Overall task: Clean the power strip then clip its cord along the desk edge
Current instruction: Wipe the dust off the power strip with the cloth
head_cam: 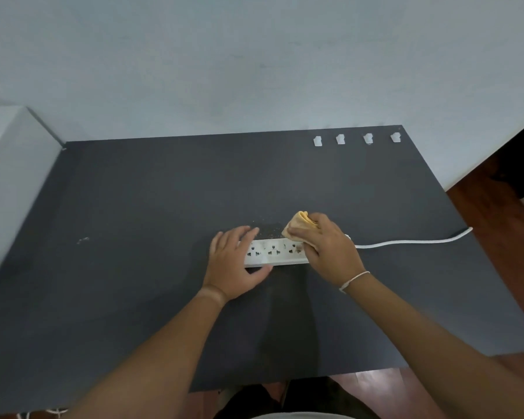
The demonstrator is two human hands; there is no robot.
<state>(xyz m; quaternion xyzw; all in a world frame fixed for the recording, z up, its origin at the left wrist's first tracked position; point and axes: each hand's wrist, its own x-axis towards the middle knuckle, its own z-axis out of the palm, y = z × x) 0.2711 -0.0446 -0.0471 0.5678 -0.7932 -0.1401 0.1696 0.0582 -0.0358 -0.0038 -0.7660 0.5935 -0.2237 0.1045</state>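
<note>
A white power strip (274,252) lies flat in the middle of the dark grey desk (133,207). My left hand (235,261) rests over its left end, fingers spread, thumb against its near side. My right hand (330,249) is closed around a bunched yellow cloth (298,226) and presses it on the strip's right end, hiding that end. Brownish dirt shows on the socket beside the cloth. The white cord (406,242) runs right from the strip and drops over the desk's right edge. Several white cable clips (354,139) sit in a row along the far edge.
Fine crumbs (265,226) lie on the desk just behind the strip, and a small pale smear (83,239) at the left. A white box (9,164) stands against the desk's left side. A wall rises right behind the desk. Wooden floor (502,213) lies to the right.
</note>
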